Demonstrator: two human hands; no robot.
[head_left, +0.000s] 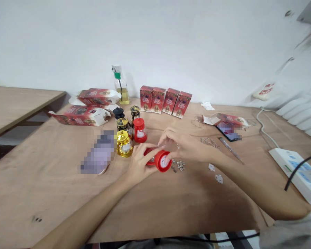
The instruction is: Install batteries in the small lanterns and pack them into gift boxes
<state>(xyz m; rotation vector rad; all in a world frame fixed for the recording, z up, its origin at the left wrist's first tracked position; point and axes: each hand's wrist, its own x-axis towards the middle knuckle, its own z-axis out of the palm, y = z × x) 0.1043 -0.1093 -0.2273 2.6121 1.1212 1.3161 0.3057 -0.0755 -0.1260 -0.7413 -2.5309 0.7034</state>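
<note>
My left hand (140, 162) is wrapped round a small red lantern (159, 159) that lies tilted with its base facing me, just above the wooden table (67, 193). My right hand (184, 145) reaches over the lantern from the right, fingertips pinched at its base rim; what they pinch, if anything, is too small to make out. Several small silver button cells (180, 165) lie on the table just right of the lantern. To the left stand a gold lantern (123, 144), a red lantern (139, 130) and others behind them.
Red boxes (165, 100) stand in a row at the back, opened boxes (85, 112) lie at the back left beside a bottle of yellow liquid (121, 86). A phone (229, 130), a screwdriver (232, 150) and a white power strip (298, 173) lie to the right.
</note>
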